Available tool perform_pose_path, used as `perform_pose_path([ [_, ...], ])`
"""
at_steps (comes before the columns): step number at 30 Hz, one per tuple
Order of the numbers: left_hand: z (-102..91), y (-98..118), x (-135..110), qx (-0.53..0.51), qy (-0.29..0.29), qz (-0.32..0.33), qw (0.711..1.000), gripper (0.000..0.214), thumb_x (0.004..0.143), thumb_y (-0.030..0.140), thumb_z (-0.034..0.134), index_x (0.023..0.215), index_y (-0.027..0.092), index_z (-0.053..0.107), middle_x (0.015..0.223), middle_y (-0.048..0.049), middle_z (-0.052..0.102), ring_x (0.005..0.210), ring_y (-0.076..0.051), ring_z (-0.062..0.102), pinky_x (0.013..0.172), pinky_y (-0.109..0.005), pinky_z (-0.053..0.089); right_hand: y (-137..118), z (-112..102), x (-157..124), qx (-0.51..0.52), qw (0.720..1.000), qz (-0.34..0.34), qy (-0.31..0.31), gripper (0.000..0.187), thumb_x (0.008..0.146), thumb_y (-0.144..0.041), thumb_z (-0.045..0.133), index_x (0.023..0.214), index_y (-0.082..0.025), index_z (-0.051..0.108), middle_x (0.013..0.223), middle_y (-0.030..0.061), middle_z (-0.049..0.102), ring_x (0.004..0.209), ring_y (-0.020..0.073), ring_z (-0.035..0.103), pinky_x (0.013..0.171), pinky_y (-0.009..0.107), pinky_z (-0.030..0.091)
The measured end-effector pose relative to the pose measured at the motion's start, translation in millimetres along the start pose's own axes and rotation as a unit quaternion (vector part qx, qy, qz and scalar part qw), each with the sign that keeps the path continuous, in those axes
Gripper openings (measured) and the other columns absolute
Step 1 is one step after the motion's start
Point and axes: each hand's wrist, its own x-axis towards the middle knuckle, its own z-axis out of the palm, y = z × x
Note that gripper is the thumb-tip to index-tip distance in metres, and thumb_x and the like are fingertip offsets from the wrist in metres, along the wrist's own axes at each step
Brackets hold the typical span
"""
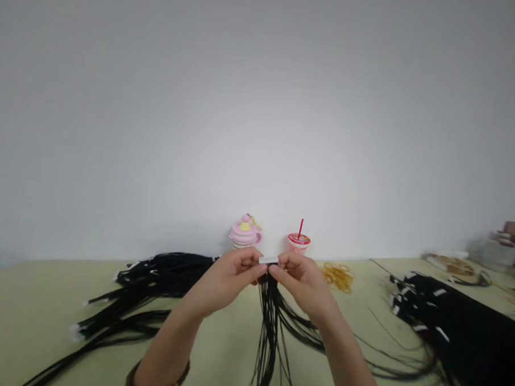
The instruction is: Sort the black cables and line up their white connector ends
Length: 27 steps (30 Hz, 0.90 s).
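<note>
My left hand [230,277] and my right hand [298,279] meet above the middle of a pale green table [34,314]. Between their pinched fingertips they hold a small white strip [268,260]. A bundle of thin black strands [273,324] hangs down from that strip toward me. Both hands are closed in a pinch. A dark band sits on my left wrist.
A heap of black strand bundles with white tips [151,279] lies to the left, another heap [443,320] to the right. Yellow rubber bands [339,276] lie behind my right hand. A pink cup-shaped toy [245,232] and a small red-strawed cup [298,240] stand by the white wall.
</note>
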Motion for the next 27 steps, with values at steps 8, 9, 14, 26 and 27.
perform_pose_path([
  [8,-6.0,6.0,-8.2,-0.074,0.051,-0.049,0.995,0.016,0.086,0.033,0.050,0.081,0.018,0.050,0.072,0.0003,0.055,0.069,-0.015,0.056,0.061,-0.026,0.049,2.8,1.9,0.2,0.069,0.989,0.073,-0.108,0.023,0.078,-0.034,0.062,0.077,-0.014,0.051,0.067,-0.0006,0.052,0.061,0.0096,0.049,0.056,0.021,0.039],
  [9,-7.6,7.2,-9.2,-0.072,0.070,-0.049,0.994,0.016,0.086,0.032,0.050,0.082,0.018,0.051,0.073,-0.0004,0.056,0.068,-0.015,0.056,0.060,-0.025,0.049,2.9,2.1,-0.9,0.071,0.987,0.083,-0.122,0.023,0.078,-0.034,0.062,0.077,-0.015,0.050,0.067,-0.0009,0.052,0.060,0.0095,0.049,0.056,0.020,0.039],
  [14,-18.2,7.2,-10.1,-0.066,0.182,-0.032,0.981,0.013,0.084,0.030,0.053,0.083,0.018,0.052,0.072,0.0001,0.057,0.064,-0.014,0.056,0.054,-0.021,0.049,7.0,5.4,-4.5,0.075,0.970,0.134,-0.188,0.023,0.077,-0.032,0.062,0.078,-0.016,0.047,0.066,-0.0013,0.053,0.058,0.0096,0.048,0.052,0.020,0.038],
  [26,-66.8,20.0,-39.8,-0.185,0.368,0.063,0.909,0.009,0.074,0.017,0.066,0.073,0.019,0.057,0.075,-0.0001,0.063,0.068,-0.016,0.057,0.056,-0.024,0.052,18.2,-4.2,-9.3,0.063,0.963,0.151,-0.212,0.020,0.073,-0.030,0.067,0.074,-0.013,0.057,0.069,-0.0004,0.057,0.064,0.0102,0.050,0.062,0.022,0.036],
  [27,-69.3,21.8,-42.3,-0.208,0.379,0.073,0.899,0.009,0.075,0.015,0.064,0.072,0.019,0.057,0.074,-0.0002,0.062,0.068,-0.016,0.057,0.055,-0.024,0.051,17.9,-3.2,-9.6,0.071,0.961,0.156,-0.216,0.020,0.072,-0.030,0.068,0.075,-0.013,0.058,0.070,-0.0002,0.057,0.065,0.0102,0.051,0.063,0.022,0.037],
])
